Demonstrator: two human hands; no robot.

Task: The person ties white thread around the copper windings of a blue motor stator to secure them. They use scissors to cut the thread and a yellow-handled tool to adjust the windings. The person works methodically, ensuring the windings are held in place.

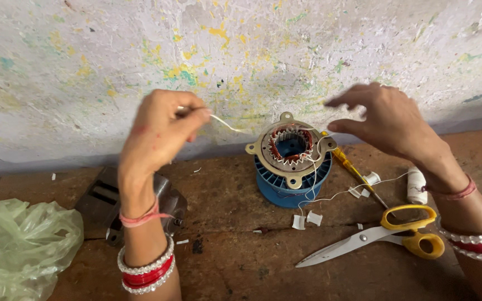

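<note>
The left hand (160, 125) pinches a thin white thread (225, 124) that runs rightward to the blue motor stator (291, 161), standing upright on the tabletop (224, 251) between both hands. The right hand (389, 120) hovers spread, empty, nearer the stator.

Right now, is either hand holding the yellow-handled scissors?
No. The scissors lie untouched on the bench while the left hand pinches a white thread and the right hand hovers open above the motor stator.

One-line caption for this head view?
Left hand pinches a white thread above a blue motor stator; right hand hovers open.
</note>
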